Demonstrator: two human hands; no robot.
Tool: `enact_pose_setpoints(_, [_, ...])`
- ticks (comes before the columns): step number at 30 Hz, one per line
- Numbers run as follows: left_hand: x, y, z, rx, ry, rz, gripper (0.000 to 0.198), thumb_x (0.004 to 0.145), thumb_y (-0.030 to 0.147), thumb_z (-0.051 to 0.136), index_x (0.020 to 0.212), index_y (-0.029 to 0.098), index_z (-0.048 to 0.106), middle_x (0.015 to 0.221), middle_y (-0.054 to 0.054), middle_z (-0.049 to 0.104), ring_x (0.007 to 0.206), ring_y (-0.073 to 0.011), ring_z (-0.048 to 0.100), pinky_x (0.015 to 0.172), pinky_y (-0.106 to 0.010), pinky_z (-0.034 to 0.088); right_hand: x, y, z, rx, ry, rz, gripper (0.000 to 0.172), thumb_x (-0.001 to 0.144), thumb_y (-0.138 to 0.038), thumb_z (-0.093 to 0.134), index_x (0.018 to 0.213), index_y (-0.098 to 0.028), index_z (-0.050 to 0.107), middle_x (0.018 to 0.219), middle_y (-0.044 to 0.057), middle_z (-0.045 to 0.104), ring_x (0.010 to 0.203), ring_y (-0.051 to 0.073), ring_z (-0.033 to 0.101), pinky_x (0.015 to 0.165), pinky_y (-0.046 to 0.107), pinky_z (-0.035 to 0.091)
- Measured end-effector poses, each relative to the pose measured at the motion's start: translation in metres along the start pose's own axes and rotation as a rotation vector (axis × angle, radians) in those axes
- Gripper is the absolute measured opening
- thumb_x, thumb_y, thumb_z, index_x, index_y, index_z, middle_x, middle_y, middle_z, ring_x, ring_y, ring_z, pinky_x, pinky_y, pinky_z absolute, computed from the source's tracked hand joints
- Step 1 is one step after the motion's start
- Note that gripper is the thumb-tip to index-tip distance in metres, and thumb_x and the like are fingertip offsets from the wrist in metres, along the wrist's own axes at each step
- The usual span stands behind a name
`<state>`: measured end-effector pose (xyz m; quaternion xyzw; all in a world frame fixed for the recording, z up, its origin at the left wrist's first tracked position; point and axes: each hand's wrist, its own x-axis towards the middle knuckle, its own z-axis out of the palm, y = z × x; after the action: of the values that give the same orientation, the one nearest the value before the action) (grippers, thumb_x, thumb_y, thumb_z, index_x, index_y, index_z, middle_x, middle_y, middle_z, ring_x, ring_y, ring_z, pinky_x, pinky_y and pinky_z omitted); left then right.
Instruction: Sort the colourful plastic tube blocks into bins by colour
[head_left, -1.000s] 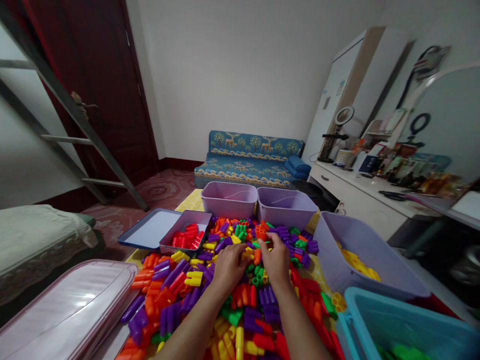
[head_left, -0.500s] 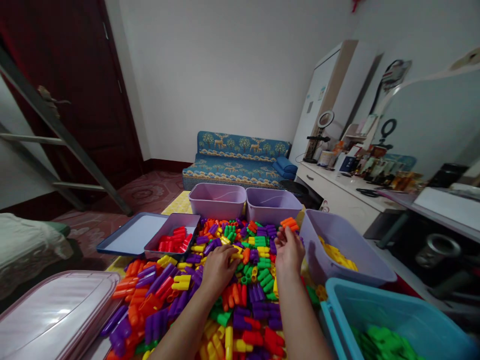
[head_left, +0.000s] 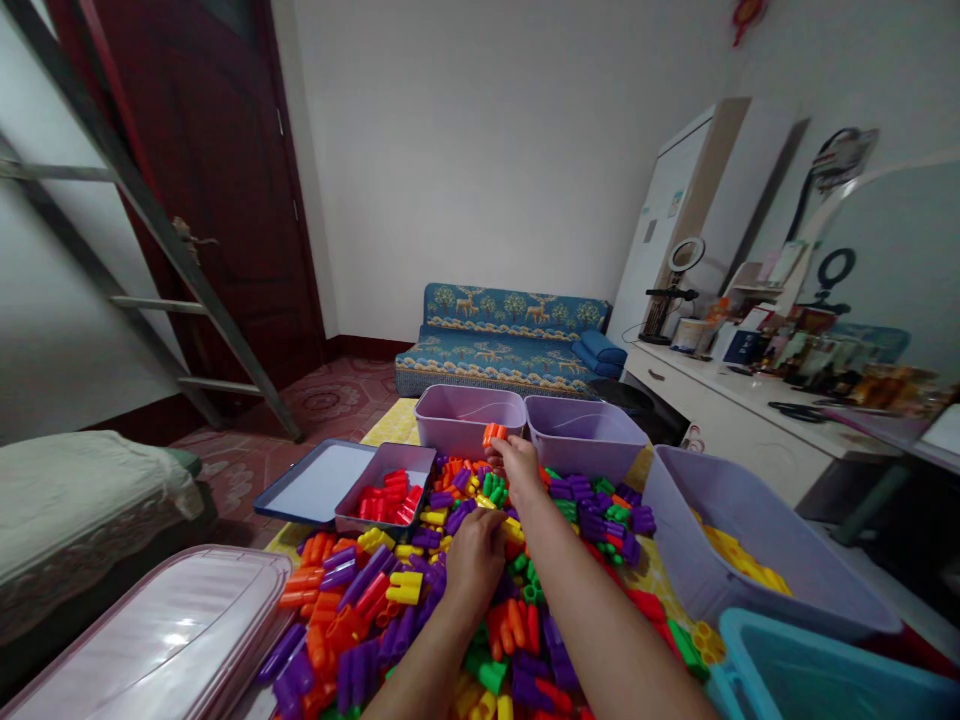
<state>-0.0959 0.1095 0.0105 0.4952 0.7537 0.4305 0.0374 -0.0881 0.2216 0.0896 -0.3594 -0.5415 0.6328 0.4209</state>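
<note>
My right hand [head_left: 516, 468] is raised over the far side of the pile, in front of the purple bins. Its fingertips pinch an orange plastic building piece [head_left: 495, 434] made of joined tubes. My left hand [head_left: 477, 550] stays low over the middle of the pile, palm down. Its fingers curl round a yellow plastic building piece [head_left: 513, 529], partly hidden by the hand. Under and around both hands spread many loose pieces in purple [head_left: 367, 577], orange, red, green and yellow.
Two purple bins [head_left: 471, 408] stand at the back. A tray [head_left: 345, 510] at left holds red pieces. At right, a purple bin [head_left: 664, 490] holds yellow pieces, near a turquoise bin [head_left: 739, 640]. Pale lids [head_left: 172, 620] lie front left.
My right hand has carried the orange piece leftward, from beside the right-hand bin to the front of the back bins. My left hand stays over the pile. The camera view has shifted.
</note>
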Motion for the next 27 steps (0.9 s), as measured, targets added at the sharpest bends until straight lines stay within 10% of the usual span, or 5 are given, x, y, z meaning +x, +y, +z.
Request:
enact_pose_setpoints(6, [0.045, -0.003, -0.016, -0.158, 0.151, -0.138, 0.028, 0.077, 0.005, 0.052, 0.096, 0.015, 0.07, 0.096, -0.007, 0.071, 0.091, -0.018, 0.066, 0.085, -0.031, 0.05, 0.042, -0.018, 0.028, -0.01, 0.058, -0.037, 0.006, 0.061, -0.015, 0.059, 0.057, -0.018, 0.056, 0.043, -0.004, 0.056, 0.037, 0.008, 0.05, 0.034, 0.016, 0.032])
enact_pose_setpoints(10, [0.057, -0.006, -0.026, -0.052, 0.127, -0.094, 0.041, 0.072, 0.007, 0.06, 0.112, 0.014, 0.065, 0.115, -0.011, 0.065, 0.11, -0.0215, 0.059, 0.098, -0.034, 0.045, 0.032, -0.018, 0.03, 0.042, 0.069, -0.087, 0.019, 0.065, -0.018, 0.058, 0.085, -0.018, 0.06, 0.074, 0.001, 0.07, 0.051, 0.01, 0.061, 0.042, 0.017, 0.042])
enact_pose_setpoints(15, [0.023, -0.011, -0.037, 0.026, -0.067, 0.051, 0.029, 0.075, 0.011, 0.057, 0.101, 0.017, 0.07, 0.104, -0.008, 0.069, 0.101, -0.0212, 0.062, 0.092, -0.033, 0.046, -0.016, 0.012, -0.015, -0.032, 0.073, -0.225, 0.034, 0.071, -0.027, 0.056, 0.103, -0.015, 0.06, 0.101, 0.009, 0.069, 0.07, 0.015, 0.066, 0.057, 0.024, 0.051])
enact_pose_setpoints(21, [-0.02, 0.001, -0.053, 0.141, -0.195, 0.083, 0.019, 0.079, 0.021, 0.056, 0.087, 0.021, 0.073, 0.091, -0.006, 0.071, 0.089, -0.021, 0.063, 0.081, -0.029, 0.046, -0.083, 0.041, -0.092, -0.797, -0.011, -0.369, 0.022, 0.078, -0.022, 0.05, 0.089, -0.018, 0.069, 0.093, 0.007, 0.07, 0.085, 0.02, 0.065, 0.081, 0.032, 0.049])
enact_pose_setpoints(27, [-0.025, 0.006, -0.032, 0.213, -0.193, 0.096, 0.032, 0.077, 0.023, 0.061, 0.108, 0.022, 0.068, 0.107, -0.006, 0.069, 0.101, -0.0238, 0.059, 0.09, -0.033, 0.042, -0.086, 0.036, -0.079, -1.19, -0.178, -0.371, 0.05, 0.079, -0.013, 0.05, 0.128, -0.022, 0.055, 0.123, 0.008, 0.062, 0.114, 0.02, 0.056, 0.095, 0.029, 0.041])
